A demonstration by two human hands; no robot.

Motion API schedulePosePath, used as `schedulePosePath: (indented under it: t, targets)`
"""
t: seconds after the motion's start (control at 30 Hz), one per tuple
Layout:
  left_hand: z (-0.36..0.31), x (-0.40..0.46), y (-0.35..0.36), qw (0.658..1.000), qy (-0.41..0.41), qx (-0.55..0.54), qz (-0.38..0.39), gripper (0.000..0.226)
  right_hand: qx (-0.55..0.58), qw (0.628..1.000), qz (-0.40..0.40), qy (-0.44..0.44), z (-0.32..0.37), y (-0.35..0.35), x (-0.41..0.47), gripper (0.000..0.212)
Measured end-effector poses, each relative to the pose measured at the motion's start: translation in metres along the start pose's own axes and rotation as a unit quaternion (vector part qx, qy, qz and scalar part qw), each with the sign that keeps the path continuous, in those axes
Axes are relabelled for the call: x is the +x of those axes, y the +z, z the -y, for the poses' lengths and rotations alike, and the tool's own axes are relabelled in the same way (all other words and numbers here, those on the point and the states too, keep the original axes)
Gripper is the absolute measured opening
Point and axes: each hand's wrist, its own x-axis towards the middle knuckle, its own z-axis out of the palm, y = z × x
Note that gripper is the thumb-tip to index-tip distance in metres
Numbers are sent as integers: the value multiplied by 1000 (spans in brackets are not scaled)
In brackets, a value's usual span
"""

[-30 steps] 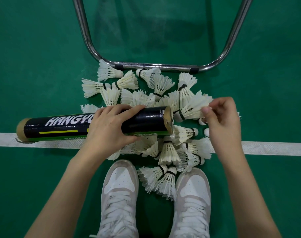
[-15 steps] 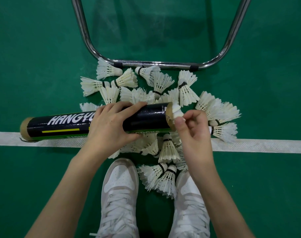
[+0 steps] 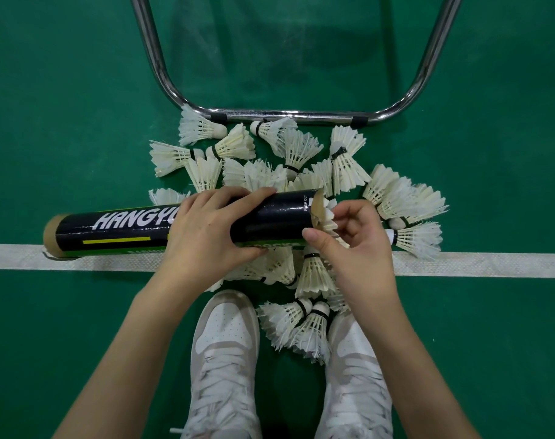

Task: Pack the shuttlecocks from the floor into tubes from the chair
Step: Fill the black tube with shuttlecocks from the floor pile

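Note:
A black cardboard tube (image 3: pixel 121 231) with white lettering lies level above the floor, its open mouth facing right. My left hand (image 3: pixel 211 231) wraps around the tube's middle. My right hand (image 3: pixel 353 240) is at the mouth, fingers closed on a white feather shuttlecock (image 3: pixel 328 213) that sits partly inside the tube, only its feather skirt showing. Several more white shuttlecocks (image 3: pixel 296 147) lie scattered on the green floor above, beside and below the tube.
A chrome chair leg frame (image 3: pixel 296 115) curves across the floor just beyond the pile. A white court line (image 3: pixel 485 264) runs across under the tube. My two white shoes (image 3: pixel 225 350) stand below, with shuttlecocks (image 3: pixel 301 324) between them.
My right hand picked a shuttlecock from the right of the pile, carried it left to the tube's mouth and has pushed it partway in. The left hand and tube stayed put.

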Motion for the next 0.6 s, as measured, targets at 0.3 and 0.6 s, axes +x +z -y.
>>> schedulePosePath:
  t: [0.3,0.6]
  targets:
    - [-1,-1,-2,1000,-1,-7,3,82,-1,997,75,7,-1,-3,0,17]
    - [1,-2,0,1000,4,-3,9,82,7,992,122,37,1,-7,4,26]
